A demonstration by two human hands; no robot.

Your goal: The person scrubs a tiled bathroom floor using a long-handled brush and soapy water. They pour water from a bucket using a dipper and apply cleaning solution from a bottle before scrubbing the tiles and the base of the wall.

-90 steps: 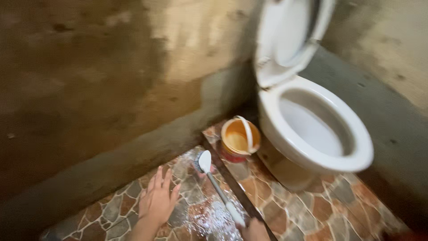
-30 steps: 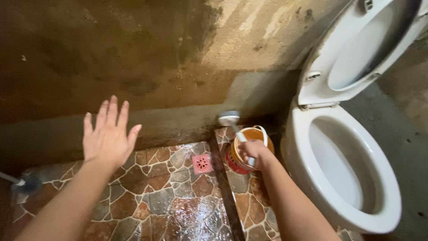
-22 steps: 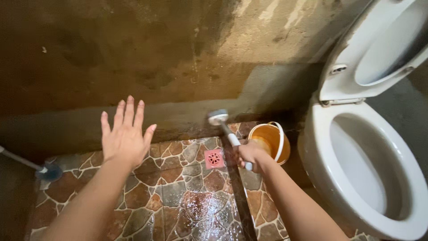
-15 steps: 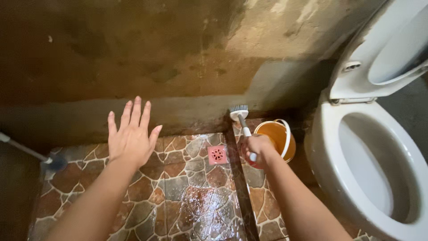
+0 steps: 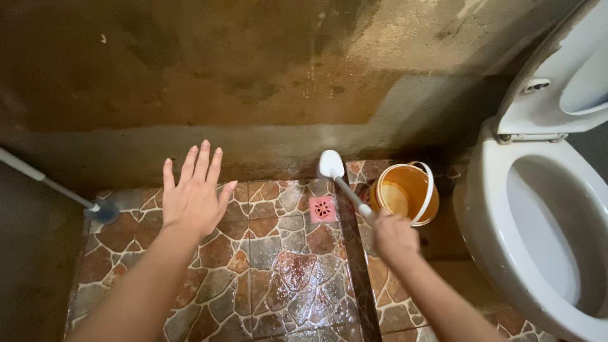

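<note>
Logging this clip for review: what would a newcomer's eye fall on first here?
The white toilet bowl, seat lid up, fills the right edge. Centre frame, the right hand grips a white long-handled scrub brush whose head points at the foot of the stained concrete wall, beside an orange bucket and a pink floor drain. The left hand is spread open over the wet stone-pattern floor tiles, holding nothing.

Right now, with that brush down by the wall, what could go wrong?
The floor tiles look wet and shiny, so a slip seems possible. The right hand holds the brush close beside the bucket, so a wide stroke might knock it. The left hand hovers open, gripping nothing, so it gives little support if balance goes.
</note>
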